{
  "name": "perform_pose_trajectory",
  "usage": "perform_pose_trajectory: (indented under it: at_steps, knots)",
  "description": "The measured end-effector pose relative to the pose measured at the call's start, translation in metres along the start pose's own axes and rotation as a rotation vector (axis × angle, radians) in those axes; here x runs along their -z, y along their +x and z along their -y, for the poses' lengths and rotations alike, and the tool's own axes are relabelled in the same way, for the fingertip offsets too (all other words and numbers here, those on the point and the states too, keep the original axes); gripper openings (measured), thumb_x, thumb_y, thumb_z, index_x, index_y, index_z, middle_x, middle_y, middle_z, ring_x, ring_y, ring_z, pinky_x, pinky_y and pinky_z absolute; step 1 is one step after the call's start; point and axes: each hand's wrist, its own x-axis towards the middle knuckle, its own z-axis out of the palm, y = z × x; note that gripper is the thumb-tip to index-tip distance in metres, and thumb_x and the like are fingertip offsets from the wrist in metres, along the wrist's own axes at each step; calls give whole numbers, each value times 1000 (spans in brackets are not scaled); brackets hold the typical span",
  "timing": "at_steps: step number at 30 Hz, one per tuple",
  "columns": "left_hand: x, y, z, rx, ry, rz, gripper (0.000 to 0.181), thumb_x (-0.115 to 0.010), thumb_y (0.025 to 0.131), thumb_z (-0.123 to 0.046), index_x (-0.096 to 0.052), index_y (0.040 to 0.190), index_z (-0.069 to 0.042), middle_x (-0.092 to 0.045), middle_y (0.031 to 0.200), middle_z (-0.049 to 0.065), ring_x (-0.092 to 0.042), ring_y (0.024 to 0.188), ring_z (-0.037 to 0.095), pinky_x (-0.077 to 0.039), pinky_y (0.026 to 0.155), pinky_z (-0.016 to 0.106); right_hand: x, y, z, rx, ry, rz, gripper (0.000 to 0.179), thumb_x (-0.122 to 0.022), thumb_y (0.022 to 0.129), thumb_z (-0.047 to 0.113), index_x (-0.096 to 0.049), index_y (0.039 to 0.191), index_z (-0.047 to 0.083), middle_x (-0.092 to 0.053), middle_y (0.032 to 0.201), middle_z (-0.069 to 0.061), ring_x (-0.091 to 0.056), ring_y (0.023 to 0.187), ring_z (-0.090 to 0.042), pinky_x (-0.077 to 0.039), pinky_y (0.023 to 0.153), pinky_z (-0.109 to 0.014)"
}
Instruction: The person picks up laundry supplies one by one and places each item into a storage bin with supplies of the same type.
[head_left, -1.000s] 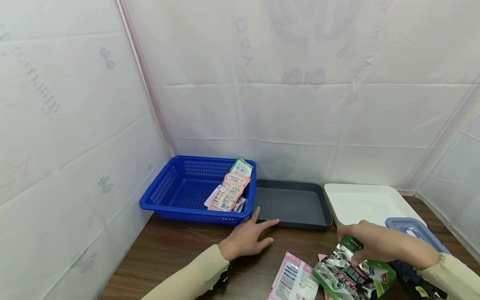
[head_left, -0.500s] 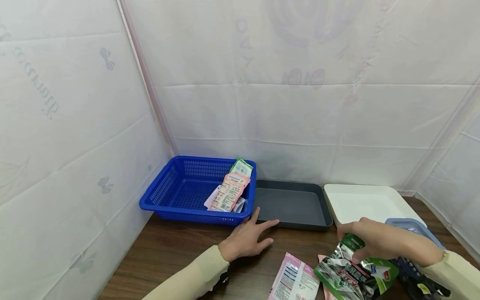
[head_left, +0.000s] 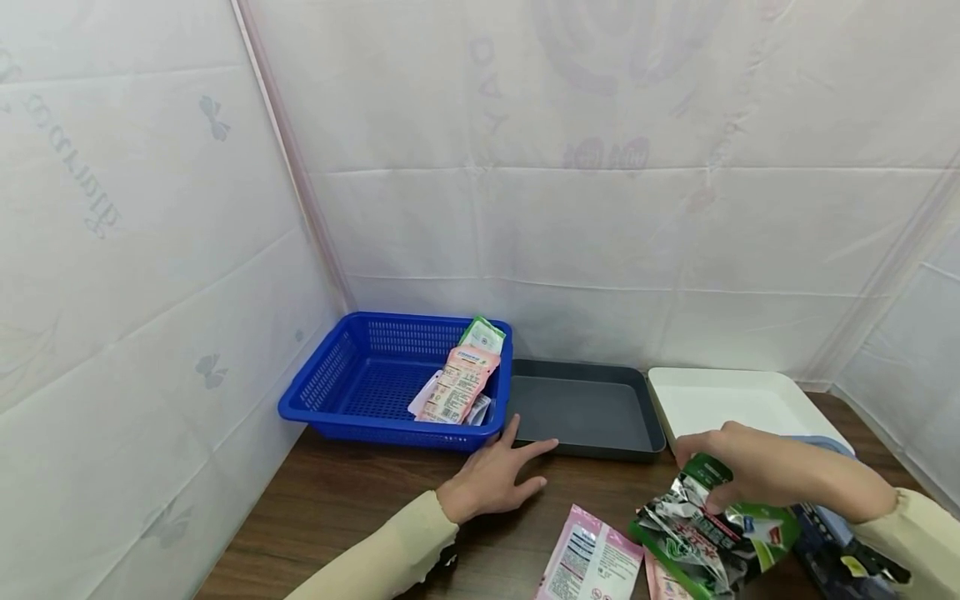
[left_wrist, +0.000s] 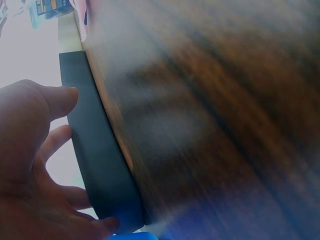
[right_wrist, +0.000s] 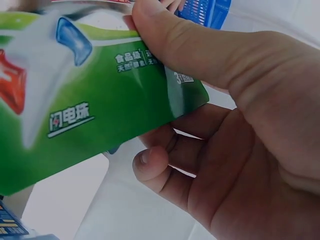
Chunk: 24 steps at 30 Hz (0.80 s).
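From my end, I see the right hand's grip pinching a green pouch by one edge — the pouch hangs tilted in front of the white tray, partly covering a peach packet. The left hand's grip is spread, fingers at the near edge of the dark grey tray — just beside the blue basket. A pink packet lies on the desk.

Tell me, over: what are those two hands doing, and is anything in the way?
Right fingers pinching green packet. Left fingers spread at dark tray's near edge. Nothing plainly in the way.
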Motion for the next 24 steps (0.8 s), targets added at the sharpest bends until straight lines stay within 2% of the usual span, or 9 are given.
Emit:
perform_pose_trajectory:
  at_steps: [7,11,14,18,24]
  knots:
    - [0,1,0,19,6,6,55,-63,101,-43,-47,154,-40,-27,162,32,-48,136,50,-54,96,52,12,-2,4,-26,-33,-21,43,-87,81,30,-64,118,28,-64,109,13,-59,86,-8,-46,67,-32]
    - [0,1,-1,19,5,8,55,-63,102,-42,-47,154,-39,-27,162,32,-47,136,50,-54,97,53,20,-1,5,0,-39,-31,40,-86,83,29,-64,116,28,-64,102,15,-55,79,-4,-43,65,-30]
    - [0,1,-1,18,5,6,55,-63,102,-42,-47,154,-39,-27,162,32,-47,137,51,-53,97,53,24,1,6,14,-61,-47,39,-86,83,31,-63,115,29,-63,100,17,-55,81,-4,-45,66,-30]
    - [1,1,-1,11,4,2,55,-63,102,-42,-48,154,-39,-28,161,33,-47,136,51,-54,97,54,28,4,9,34,-86,-74,39,-85,84,32,-64,116,27,-65,106,16,-59,86,-4,-49,68,-31]
    - [1,1,-1,3,1,2,55,-63,102,-40,-48,154,-37,-28,161,33,-47,136,51,-55,95,54,36,9,11,75,-81,-103,37,-84,86,30,-64,117,25,-65,98,18,-56,75,2,-47,65,-28]
